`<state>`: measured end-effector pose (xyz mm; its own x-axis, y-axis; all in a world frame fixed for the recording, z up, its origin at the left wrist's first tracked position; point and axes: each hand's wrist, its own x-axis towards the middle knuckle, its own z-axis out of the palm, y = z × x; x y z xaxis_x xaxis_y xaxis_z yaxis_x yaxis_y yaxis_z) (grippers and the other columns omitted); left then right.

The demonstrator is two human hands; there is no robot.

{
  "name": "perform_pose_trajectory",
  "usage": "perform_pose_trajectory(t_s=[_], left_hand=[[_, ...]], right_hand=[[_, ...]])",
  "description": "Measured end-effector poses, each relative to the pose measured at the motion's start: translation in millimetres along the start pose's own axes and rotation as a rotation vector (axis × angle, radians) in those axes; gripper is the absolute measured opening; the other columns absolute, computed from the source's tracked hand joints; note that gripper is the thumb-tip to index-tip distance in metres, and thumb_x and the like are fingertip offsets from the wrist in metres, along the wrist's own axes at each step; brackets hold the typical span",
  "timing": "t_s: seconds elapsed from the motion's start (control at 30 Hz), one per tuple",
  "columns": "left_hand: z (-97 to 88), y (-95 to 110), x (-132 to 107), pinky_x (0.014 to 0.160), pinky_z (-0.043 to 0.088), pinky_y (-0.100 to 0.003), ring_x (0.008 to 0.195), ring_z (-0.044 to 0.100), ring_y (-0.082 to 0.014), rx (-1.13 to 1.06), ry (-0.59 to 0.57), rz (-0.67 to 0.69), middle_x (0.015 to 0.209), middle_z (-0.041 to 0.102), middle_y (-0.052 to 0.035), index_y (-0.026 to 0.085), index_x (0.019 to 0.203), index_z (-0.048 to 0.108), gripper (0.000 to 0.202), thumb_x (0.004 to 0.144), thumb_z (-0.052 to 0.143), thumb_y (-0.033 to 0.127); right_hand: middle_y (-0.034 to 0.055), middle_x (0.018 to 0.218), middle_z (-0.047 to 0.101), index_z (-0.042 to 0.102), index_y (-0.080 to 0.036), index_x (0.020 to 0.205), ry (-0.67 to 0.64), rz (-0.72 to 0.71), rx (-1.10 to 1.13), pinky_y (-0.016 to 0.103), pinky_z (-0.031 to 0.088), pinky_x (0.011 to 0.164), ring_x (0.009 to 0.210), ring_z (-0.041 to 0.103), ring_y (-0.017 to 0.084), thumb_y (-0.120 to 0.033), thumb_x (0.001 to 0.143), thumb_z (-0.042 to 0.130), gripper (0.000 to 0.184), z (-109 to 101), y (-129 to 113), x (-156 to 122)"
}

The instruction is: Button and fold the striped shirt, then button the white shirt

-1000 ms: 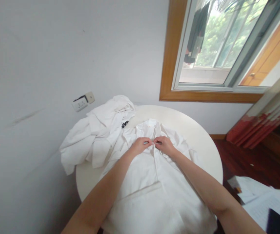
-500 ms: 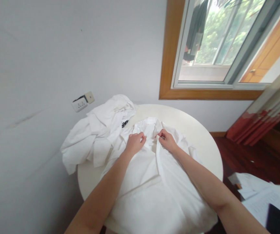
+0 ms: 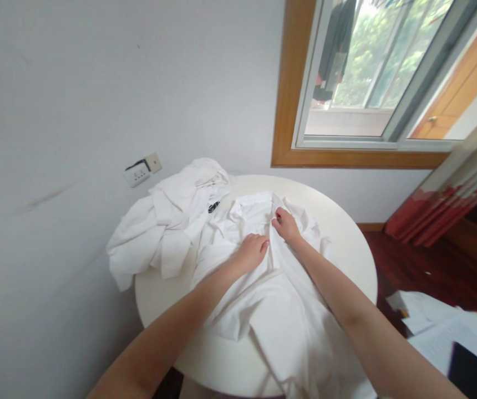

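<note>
A white shirt (image 3: 297,316) lies spread and wrinkled over the round white table (image 3: 217,360), its collar end toward the wall and its lower part hanging over the near edge. My left hand (image 3: 254,250) is closed on the shirt's front edge around the middle; the fingertips are partly hidden. Higher up, close to the collar, my right hand (image 3: 285,224) pinches the same front edge between thumb and fingers. A folded-over flap of the shirt lies below my left hand.
A heap of white clothes (image 3: 159,221) lies at the table's left, against the wall below a power socket (image 3: 137,174). Papers (image 3: 438,321) and a dark phone (image 3: 470,371) sit lower right. A wood-framed window (image 3: 346,159) and a curtain (image 3: 421,216) are beyond.
My left hand has moved right and nearer, drawing the left shirt front across and baring some table. My right hand has shifted slightly away from me, toward the collar.
</note>
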<state>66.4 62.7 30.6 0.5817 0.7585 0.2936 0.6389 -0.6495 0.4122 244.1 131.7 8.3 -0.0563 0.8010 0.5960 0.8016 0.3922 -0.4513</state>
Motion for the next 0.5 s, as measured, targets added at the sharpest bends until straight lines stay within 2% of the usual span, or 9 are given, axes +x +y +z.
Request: perform_pose_trajectory(t_s=[0.17, 0.3, 0.37, 0.43, 0.5], left_hand=[[14.6, -16, -1, 0.093, 0.040, -0.035, 0.103, 0.055, -0.0201, -0.126, 0.164, -0.117, 0.108, 0.063, -0.0079, 0.018, 0.108, 0.058, 0.025, 0.089, 0.044, 0.028], [14.8, -35, 4, 0.093, 0.041, -0.034, 0.102, 0.055, -0.0187, -0.192, 0.167, -0.096, 0.106, 0.064, -0.0062, 0.019, 0.106, 0.058, 0.023, 0.089, 0.045, 0.028], [13.6, -43, 6, 0.093, 0.042, -0.033, 0.101, 0.056, -0.0182, -0.225, 0.183, -0.079, 0.104, 0.064, -0.0057, 0.019, 0.103, 0.059, 0.022, 0.089, 0.045, 0.029], [12.3, -49, 7, 0.094, 0.041, -0.033, 0.101, 0.056, -0.0179, -0.266, 0.190, -0.057, 0.104, 0.064, -0.0058, 0.019, 0.101, 0.060, 0.022, 0.088, 0.046, 0.030], [11.2, -50, 7, 0.094, 0.042, -0.033, 0.101, 0.056, -0.0177, -0.319, 0.186, -0.047, 0.104, 0.064, -0.0057, 0.019, 0.101, 0.060, 0.023, 0.087, 0.047, 0.031]], right_hand=[[-0.0004, 0.067, 0.048, 0.049, -0.019, 0.079, -0.005, -0.013, -0.022, 0.026, 0.033, 0.062, 0.065, 0.043, 0.016, -0.020, 0.074, 0.042, 0.009, 10, 8, 15], [0.0048, 0.079, 0.058, 0.055, -0.016, 0.094, -0.077, -0.025, 0.001, 0.030, 0.041, 0.071, 0.076, 0.051, 0.019, -0.016, 0.074, 0.042, 0.023, 6, 6, 24], [0.0099, 0.101, 0.061, 0.054, -0.015, 0.110, -0.089, -0.105, 0.030, 0.036, 0.041, 0.084, 0.096, 0.053, 0.022, -0.011, 0.073, 0.042, 0.038, -4, -1, 23], [0.0106, 0.121, 0.055, 0.049, -0.017, 0.123, -0.106, -0.237, 0.070, 0.041, 0.035, 0.098, 0.117, 0.044, 0.023, -0.008, 0.073, 0.043, 0.051, -16, -14, 14], [0.0076, 0.124, 0.055, 0.049, -0.021, 0.125, -0.185, -0.363, 0.133, 0.043, 0.031, 0.104, 0.126, 0.038, 0.023, -0.008, 0.075, 0.043, 0.052, -26, -26, -3]])
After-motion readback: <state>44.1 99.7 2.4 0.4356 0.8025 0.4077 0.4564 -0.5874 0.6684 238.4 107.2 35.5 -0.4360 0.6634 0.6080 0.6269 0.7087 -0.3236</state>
